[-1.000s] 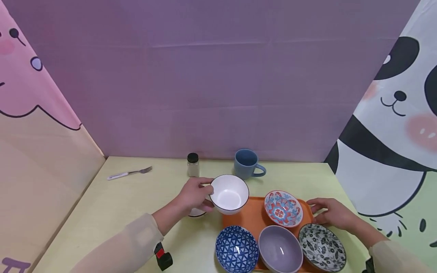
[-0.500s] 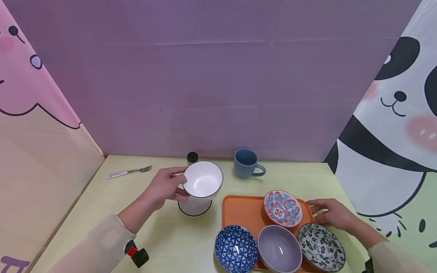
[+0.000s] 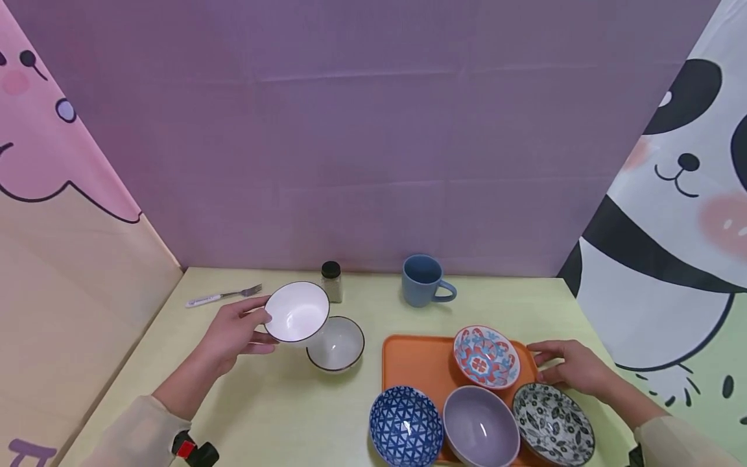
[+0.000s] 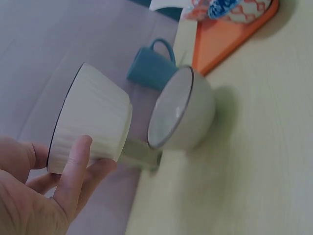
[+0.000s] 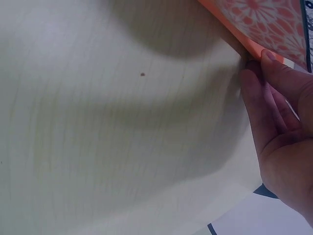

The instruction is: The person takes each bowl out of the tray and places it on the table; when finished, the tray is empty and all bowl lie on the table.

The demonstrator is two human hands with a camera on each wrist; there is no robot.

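Observation:
My left hand [image 3: 238,331] grips a white bowl with a dark rim [image 3: 296,311] by its side, thumb at the rim. In the left wrist view this bowl [image 4: 93,115] is held up above the table. A second dark-rimmed white bowl [image 3: 336,345] sits on the table just right of it. My right hand [image 3: 569,366] pinches the right edge of the orange tray [image 3: 408,350], thumb on top. On the tray are a red-and-blue patterned bowl [image 3: 486,357], a lilac bowl [image 3: 481,426], a blue patterned bowl [image 3: 405,426] overhanging its left edge and a black-and-white leaf-patterned dish [image 3: 553,423].
A glass jar with a black lid [image 3: 331,282] stands at the back of the table, behind the second white bowl. Further right is a blue mug [image 3: 423,281]. A fork [image 3: 224,296] lies at the back left. A purple backdrop [image 3: 362,143] rises behind the table.
My left hand has carried the white bowl leftward, from beside the tray past the second white bowl, which now shows fully. My right hand has stayed at the tray's edge.

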